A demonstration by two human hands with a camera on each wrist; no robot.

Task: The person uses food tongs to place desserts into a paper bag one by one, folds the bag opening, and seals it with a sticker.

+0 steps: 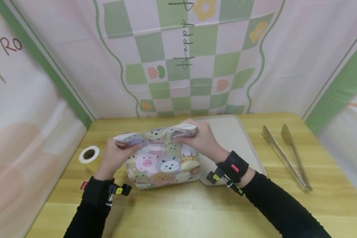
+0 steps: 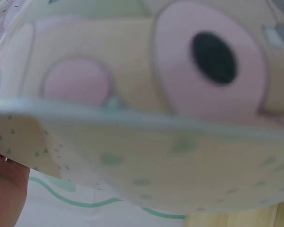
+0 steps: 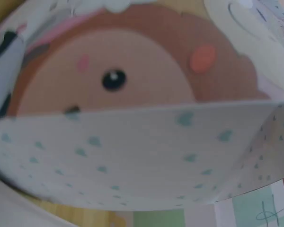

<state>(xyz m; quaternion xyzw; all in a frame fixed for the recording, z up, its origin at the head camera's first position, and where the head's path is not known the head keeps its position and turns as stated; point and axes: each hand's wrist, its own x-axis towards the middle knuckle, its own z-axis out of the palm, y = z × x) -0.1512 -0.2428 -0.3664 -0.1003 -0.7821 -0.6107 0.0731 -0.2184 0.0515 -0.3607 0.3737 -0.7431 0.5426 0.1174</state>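
Observation:
A soft bag printed with cartoon animals [image 1: 163,165] stands at the middle of the table, its base low and its top rim raised between both hands. The left hand [image 1: 116,157] pinches the rim's left corner, thumb in front. At the opposite corner, the right hand [image 1: 206,142] pinches the rim the same way. Between them the rim bends and sags slightly. Close up in the left wrist view, the bag's underside [image 2: 142,161] shows small green hearts, with part of the left hand [image 2: 7,194] at the edge. The right wrist view shows the bag [image 3: 123,156] from below.
A cream tray [image 1: 235,142] lies behind and right of the bag, partly covered by the right hand. Metal tongs [image 1: 282,153] rest at the right, their joined end toward the front. Left of the left hand stands a tape roll [image 1: 96,152]. Printed cloth [image 1: 172,89] hangs behind the table.

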